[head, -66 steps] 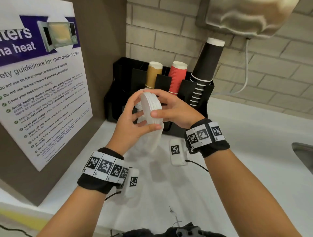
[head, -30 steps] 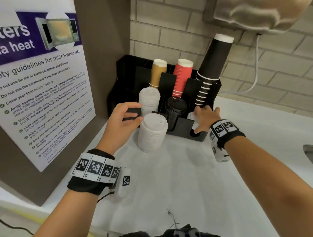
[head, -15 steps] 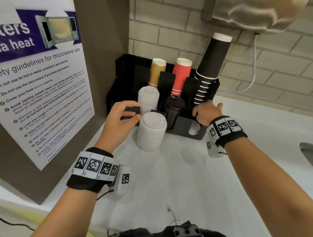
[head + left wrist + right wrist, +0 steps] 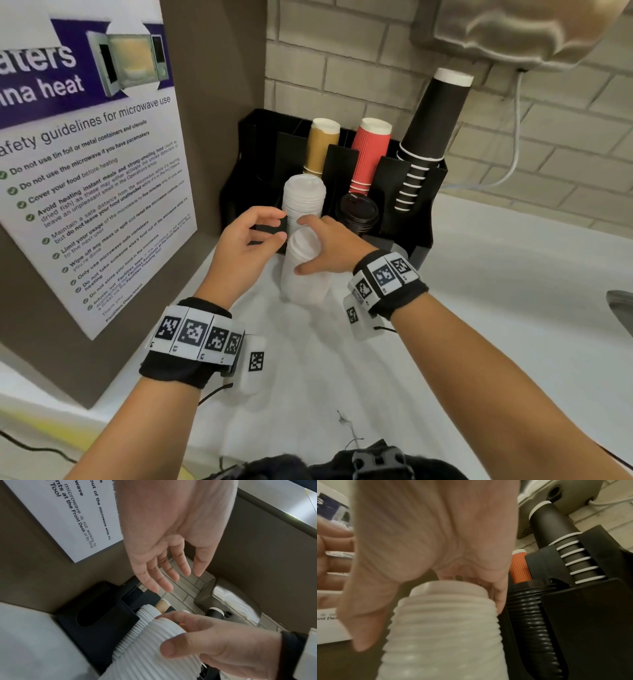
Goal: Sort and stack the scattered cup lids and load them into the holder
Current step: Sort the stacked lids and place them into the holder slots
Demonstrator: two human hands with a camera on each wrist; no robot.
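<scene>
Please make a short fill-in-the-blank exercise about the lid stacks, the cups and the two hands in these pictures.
1. The right hand grips the stack of ____ lids standing on the counter.
2. The lids in front of the red cups are ____.
3. The tallest cups in the holder are ____.
4. The left hand holds ____.

Missing words: white; black; black; nothing

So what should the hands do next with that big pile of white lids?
Probably the right hand should close round the white lid stack and lift it toward the black holder. The stack stands on the counter outside the holder, and the left hand hovers open beside it.
</scene>
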